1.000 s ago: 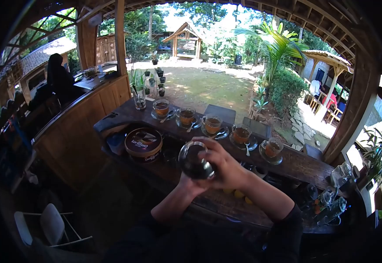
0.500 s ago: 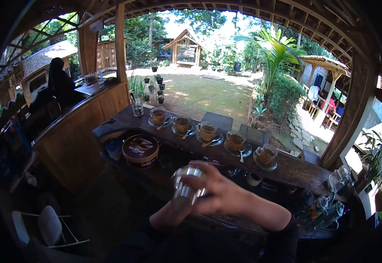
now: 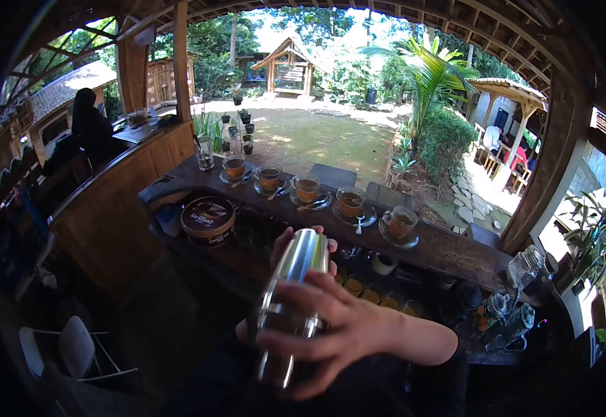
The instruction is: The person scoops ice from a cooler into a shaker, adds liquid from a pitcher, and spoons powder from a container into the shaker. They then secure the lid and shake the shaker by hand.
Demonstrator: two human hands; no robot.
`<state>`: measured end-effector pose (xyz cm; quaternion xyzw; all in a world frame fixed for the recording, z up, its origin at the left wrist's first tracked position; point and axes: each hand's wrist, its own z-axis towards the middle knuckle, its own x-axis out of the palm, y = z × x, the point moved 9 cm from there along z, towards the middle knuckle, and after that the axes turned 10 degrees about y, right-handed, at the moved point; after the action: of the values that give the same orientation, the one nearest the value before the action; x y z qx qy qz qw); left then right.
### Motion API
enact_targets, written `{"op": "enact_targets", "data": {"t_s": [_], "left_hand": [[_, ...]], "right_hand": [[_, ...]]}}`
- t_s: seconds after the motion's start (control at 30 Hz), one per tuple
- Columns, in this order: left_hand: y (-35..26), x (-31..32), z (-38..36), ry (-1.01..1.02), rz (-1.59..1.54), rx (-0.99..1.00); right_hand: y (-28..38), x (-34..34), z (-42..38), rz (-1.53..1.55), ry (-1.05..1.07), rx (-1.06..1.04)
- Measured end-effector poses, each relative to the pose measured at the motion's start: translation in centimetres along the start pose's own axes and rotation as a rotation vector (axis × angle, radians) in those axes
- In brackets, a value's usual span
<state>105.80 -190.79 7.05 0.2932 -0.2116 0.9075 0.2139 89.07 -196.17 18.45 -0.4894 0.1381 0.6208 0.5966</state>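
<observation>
A shiny metal shaker (image 3: 303, 258) stands tilted in front of my body, its upper end leaning to the right and away from me. My right hand (image 3: 337, 321) is wrapped around its lower part, the fingers blurred by motion. Behind the upper part is my left hand (image 3: 281, 247), mostly hidden, with fingers showing at both sides of the metal. Beyond the shaker, glass cups of amber drink, such as the middle one (image 3: 307, 187), stand on saucers with spoons along the wooden counter (image 3: 455, 260).
A round brown tub (image 3: 208, 219) sits on the lower shelf at left. Small glasses with yellow contents (image 3: 371, 296) are below the counter. Jars (image 3: 525, 267) and glassware stand at right. A person (image 3: 91, 125) is at the far left; a white chair (image 3: 78, 346) is at lower left.
The shaker has swung from a low, foreshortened pose to a longer upright tilt, both hands moving with it. The small yellow-filled glasses have come into view. The whole view has shifted slightly.
</observation>
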Motion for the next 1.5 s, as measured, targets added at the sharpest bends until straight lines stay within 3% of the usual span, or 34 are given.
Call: {"op": "enact_targets", "data": {"t_s": [0.03, 0.1, 0.2, 0.23, 0.3, 0.37, 0.4, 0.43, 0.5, 0.57, 0.6, 0.63, 0.7, 0.73, 0.83, 0.9, 0.93, 0.97, 1.03, 1.07, 1.1, 1.13, 1.23, 1.3, 1.33, 1.37, 1.4, 1.43, 1.47, 1.5], "left_hand": [[0.5, 3.0, 1.1, 0.191, 0.138, -0.007], [1.7, 3.2, 1.3, 0.178, 0.131, 0.018], [2.0, -7.0, -2.4, -0.322, 0.127, 0.236], [2.3, -9.0, -3.7, -0.491, 0.126, 0.307], [3.2, -3.4, -1.6, -0.449, 0.327, 0.466], [4.3, -4.3, -1.4, -0.539, 0.003, 0.278], [5.3, 0.0, 0.3, -0.139, 0.004, -0.008], [5.4, 2.3, 1.4, 0.046, 0.175, -0.016], [6.8, 4.7, 2.8, 0.131, 0.197, -0.001], [8.4, 0.6, 0.2, -0.591, -0.008, 0.271], [8.5, -2.6, -0.5, -0.476, 0.058, 0.359], [8.5, -5.6, -1.3, -0.356, 0.126, 0.444], [13.0, -5.9, -1.3, -0.524, -0.190, 0.390], [12.8, -5.4, -0.3, -0.507, -0.185, 0.382], [14.6, -0.3, 2.6, -0.079, -0.045, -0.016], [14.6, 0.8, 4.1, -0.007, -0.066, 0.145], [15.9, 1.8, 3.7, -0.324, -0.081, 0.219], [16.5, -0.3, 3.3, -0.337, -0.083, 0.219], [16.3, -7.2, 1.7, -0.498, 0.048, 0.341], [18.2, -5.9, -0.5, -0.996, 0.034, 0.356], [18.6, -6.7, -0.9, -0.937, 0.015, 0.337], [17.9, -6.6, -0.1, -0.923, 0.027, 0.331], [17.6, -2.7, 4.2, -0.412, -0.019, 0.217], [17.5, 0.4, 5.1, -0.093, -0.053, 0.135], [17.5, 1.6, 5.7, -0.045, -0.134, 0.056], [17.2, -0.7, 3.6, -0.486, -0.222, 0.283], [16.8, -2.4, 3.0, -0.496, -0.223, 0.284], [15.6, -6.2, 1.0, -0.707, -0.161, 0.325], [14.6, -9.2, -1.4, -0.913, -0.092, 0.362], [14.4, -8.0, -1.1, -0.937, -0.057, 0.361]], "right_hand": [[0.2, -0.3, -0.3, 0.000, -0.003, 0.003], [0.6, -1.4, -1.3, 0.052, -0.053, -0.062], [-5.5, 1.2, -5.9, 0.329, -0.061, 0.344], [-7.6, 1.5, -7.7, 0.558, -0.210, 0.491], [-6.5, 0.1, -8.0, 0.522, -0.168, 0.575], [-0.4, -2.9, -5.5, 0.256, -0.148, 0.165], [2.5, -3.7, -4.6, 0.119, -0.127, 0.043], [4.7, -4.8, -3.9, 0.062, -0.149, -0.024], [5.5, -5.7, -4.5, 0.091, -0.159, -0.078], [2.1, -5.0, -6.7, 0.244, -0.192, 0.099], [-0.4, -3.9, -8.3, 0.310, -0.116, 0.267], [-3.3, -2.6, -10.3, 0.552, -0.200, 0.505], [-4.3, -2.7, -13.0, 0.656, -0.287, 0.641], [-2.2, -4.1, -11.5, 0.532, -0.196, 0.491], [6.1, -8.2, -8.3, 0.183, 0.025, 0.112], [7.6, -9.4, -8.8, 0.196, -0.018, 0.009], [6.2, -9.4, -9.8, 0.241, -0.073, 0.081], [4.3, -8.8, -11.3, 0.287, -0.127, 0.155], [-0.7, -6.5, -14.7, 0.508, -0.197, 0.528], [-1.6, -6.0, -16.1, 0.560, -0.224, 0.626], [-2.5, -5.8, -17.1, 0.607, -0.252, 0.721], [-1.4, -6.8, -15.8, 0.545, -0.204, 0.597], [5.0, -10.2, -11.4, 0.264, -0.110, 0.195], [7.4, -10.5, -10.7, 0.219, -0.159, 0.066], [6.5, -10.5, -11.0, 0.238, -0.102, 0.012], [4.2, -9.8, -12.1, 0.320, -0.242, 0.020], [0.6, -7.7, -13.3, 0.395, -0.218, 0.242], [-2.5, -5.6, -15.0, 0.465, -0.188, 0.461], [-4.1, -4.5, -16.5, 0.557, -0.312, 0.570], [-5.3, -3.9, -17.8, 0.640, -0.441, 0.673]]}}
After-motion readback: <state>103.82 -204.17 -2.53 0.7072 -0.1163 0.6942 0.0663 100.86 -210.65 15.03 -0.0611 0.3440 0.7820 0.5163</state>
